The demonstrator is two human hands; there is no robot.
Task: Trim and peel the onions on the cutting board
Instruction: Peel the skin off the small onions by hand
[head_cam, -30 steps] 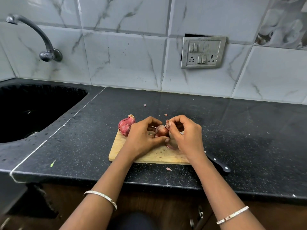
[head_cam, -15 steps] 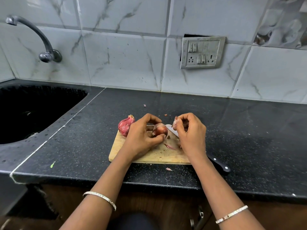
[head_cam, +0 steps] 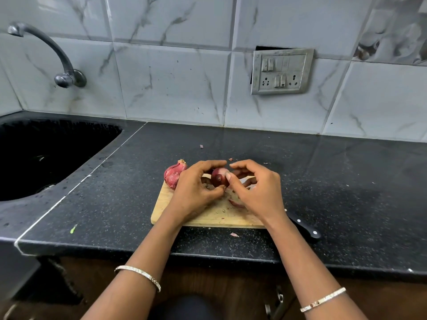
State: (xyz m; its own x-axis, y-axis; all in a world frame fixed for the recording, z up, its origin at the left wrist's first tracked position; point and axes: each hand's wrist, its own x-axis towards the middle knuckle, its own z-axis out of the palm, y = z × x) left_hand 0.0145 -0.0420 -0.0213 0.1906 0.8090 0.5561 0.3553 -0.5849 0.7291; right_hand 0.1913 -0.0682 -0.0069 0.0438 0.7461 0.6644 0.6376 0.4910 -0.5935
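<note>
- The black speckled table (head_cam: pixel 120 204) carries everything, with a dark sink (head_cam: pixel 46 153) set into it at the left.
- The wooden cutting board (head_cam: pixel 166 211) lies near the front edge, under both hands.
- The left hand (head_cam: pixel 194 190) grips the onion being peeled (head_cam: pixel 219 179) just above the board, fingers curled around it.
- The right hand (head_cam: pixel 256 190) has come back to that onion; half a second ago it was drawn away to the right with a piece of skin pinched, and now its thumb presses the onion's right side while the fingers arch loosely over it, holding nothing.
- The unpeeled onion (head_cam: pixel 174 174) sits at the board's far left corner, dry skin and tip intact.
- The knife (head_cam: pixel 305 228) lies at the board's right; only its black handle shows.
- A peel scrap (head_cam: pixel 235 203) lies on the board beneath the right hand.
- Judged from this, one strip is off and the next is being started; the second onion remains untouched.
</note>
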